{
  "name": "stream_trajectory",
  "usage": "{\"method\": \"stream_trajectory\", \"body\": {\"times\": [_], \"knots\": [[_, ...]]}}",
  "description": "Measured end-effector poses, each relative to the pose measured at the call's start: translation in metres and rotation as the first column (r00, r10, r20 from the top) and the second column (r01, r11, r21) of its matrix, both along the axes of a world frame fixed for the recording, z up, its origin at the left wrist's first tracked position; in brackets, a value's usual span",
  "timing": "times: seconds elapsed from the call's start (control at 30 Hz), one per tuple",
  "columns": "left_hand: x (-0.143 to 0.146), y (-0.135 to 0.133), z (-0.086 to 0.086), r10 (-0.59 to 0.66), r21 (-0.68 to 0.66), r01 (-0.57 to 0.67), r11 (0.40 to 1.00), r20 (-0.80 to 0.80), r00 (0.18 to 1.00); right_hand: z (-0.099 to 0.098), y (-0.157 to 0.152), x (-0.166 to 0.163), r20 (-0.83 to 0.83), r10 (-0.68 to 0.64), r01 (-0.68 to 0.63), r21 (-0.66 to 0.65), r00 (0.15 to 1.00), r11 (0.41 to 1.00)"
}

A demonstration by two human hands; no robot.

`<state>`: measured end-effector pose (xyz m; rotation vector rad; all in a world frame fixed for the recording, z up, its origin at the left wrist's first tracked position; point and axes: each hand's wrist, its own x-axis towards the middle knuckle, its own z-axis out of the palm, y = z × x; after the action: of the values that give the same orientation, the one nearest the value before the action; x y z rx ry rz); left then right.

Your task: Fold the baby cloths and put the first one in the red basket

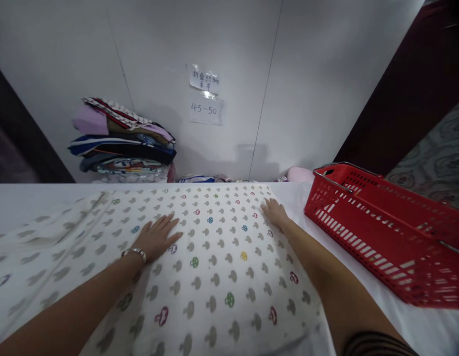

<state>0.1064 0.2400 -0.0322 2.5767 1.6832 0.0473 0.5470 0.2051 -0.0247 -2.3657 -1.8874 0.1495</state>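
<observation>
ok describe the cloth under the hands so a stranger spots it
On the white table, left of the red basket, find the cloth beneath the left hand and right hand. Unlike the stacked fabrics at the back, it lies spread wide, white, printed with grey mushrooms and a few coloured ones.

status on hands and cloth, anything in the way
Left hand flat on cloth; right hand near its far right corner. Cloth spread beneath both. Basket to the right, apart from cloth, not blocking.

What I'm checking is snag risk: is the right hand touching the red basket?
Apart. The head view shows it: a strip of white table surface lies visible between the right hand and the red basket.
</observation>
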Motion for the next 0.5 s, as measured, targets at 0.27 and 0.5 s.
{"method": "stream_trajectory", "body": {"times": [0.27, 0.5], "knots": [[0.024, -0.050, 0.018, -0.011, 0.002, 0.011, 1.000, 0.088, 0.996, 0.009, -0.128, 0.018, 0.014, 0.104, -0.101, -0.115, 0.995, 0.988], [0.018, -0.168, 0.019, -0.288, -0.010, 0.294, 0.956, 0.169, 0.942, 0.012, -0.203, 0.023, -0.013, 0.048, -0.047, 0.081, 0.999, 0.996]]}}
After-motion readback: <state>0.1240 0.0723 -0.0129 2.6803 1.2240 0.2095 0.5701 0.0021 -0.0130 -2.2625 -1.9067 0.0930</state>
